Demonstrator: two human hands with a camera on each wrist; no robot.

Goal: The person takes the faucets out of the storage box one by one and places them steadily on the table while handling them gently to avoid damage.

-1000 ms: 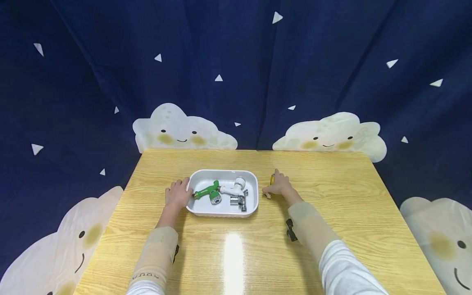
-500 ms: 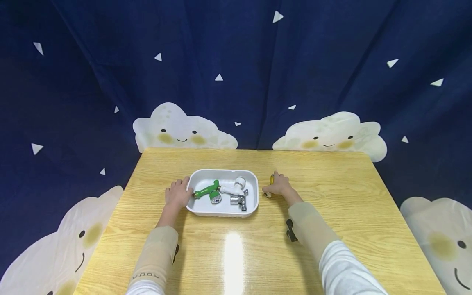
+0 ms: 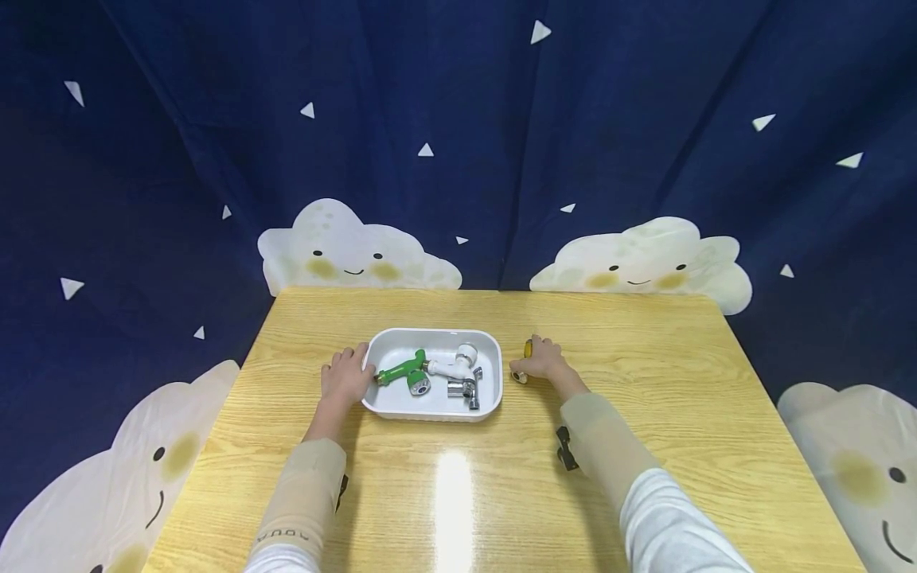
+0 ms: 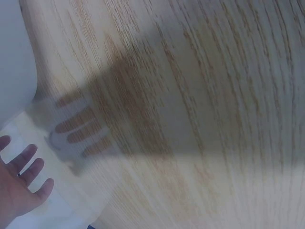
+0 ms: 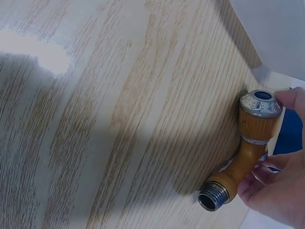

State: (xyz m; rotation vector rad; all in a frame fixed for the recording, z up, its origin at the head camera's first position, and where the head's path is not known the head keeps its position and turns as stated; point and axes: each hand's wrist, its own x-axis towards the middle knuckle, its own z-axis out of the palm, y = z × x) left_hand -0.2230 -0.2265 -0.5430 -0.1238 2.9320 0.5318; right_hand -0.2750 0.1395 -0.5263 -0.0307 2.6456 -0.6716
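Note:
My right hand [image 3: 542, 362] grips a yellow tap [image 3: 528, 348] close over the table just right of the white basin [image 3: 431, 416]. In the right wrist view, this tap [image 5: 248, 162] has a ribbed knob with a silver cap and a threaded metal inlet, with thumb and fingers round its far side. My left hand [image 3: 347, 376] rests at the basin's left rim, its thumb side over the edge. The left wrist view shows that hand's fingers [image 4: 24, 157] extended and spread. Inside the basin lie a green tap [image 3: 403, 369], a white tap [image 3: 450, 370] and a chrome tap [image 3: 470, 389].
The wooden table [image 3: 645, 350] stretches to both sides and towards me, with a bright light reflection in front of the basin. A dark blue curtain [image 3: 458, 79] printed with white clouds hangs behind and beside the table.
The yellow tap has turned slightly within my right hand, and the fingertips have drawn in a little towards me. The left hand and basin stay in place.

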